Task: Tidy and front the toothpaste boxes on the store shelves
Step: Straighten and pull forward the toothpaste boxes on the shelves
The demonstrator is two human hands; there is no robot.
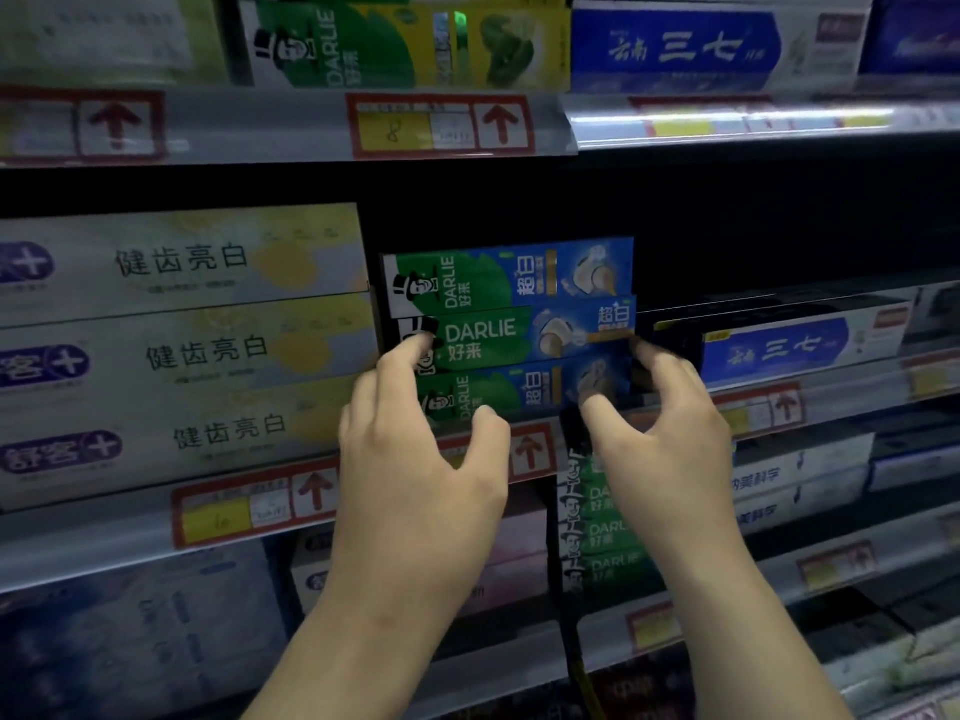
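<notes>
Darlie boxes (511, 332), three, gripped, left hand (421, 459), right hand (670, 433)

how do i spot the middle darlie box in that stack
On the middle shelf, a green-and-blue stack stands between pale boxes and a blue box. Its middle Darlie box alone has DARLIE printed level; the top box and bottom box show it sideways.
</notes>
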